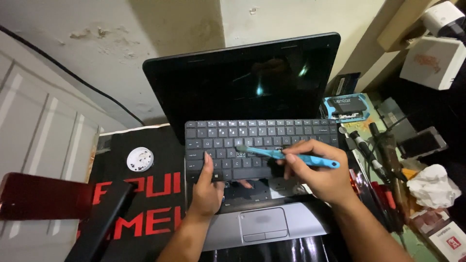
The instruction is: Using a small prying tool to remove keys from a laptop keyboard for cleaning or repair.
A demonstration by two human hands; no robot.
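At frame centre, the left hand presses the loose, thin keyboard against the open laptop, while the right hand pinches a light, stiff blue toothbrush mid-handle, bristles on the probably fragile keys.

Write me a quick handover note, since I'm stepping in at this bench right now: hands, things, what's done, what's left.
Left hand: pressing down the loose black keyboard, thumb on its keys.
Right hand: fingers holding a blue brush, bristles on the middle keys.
The keyboard lies lifted off the silver laptop; screen dark.
White dish with small parts sits on the black mat.
Done: keyboard freed. Left: brushing, likely refitting.
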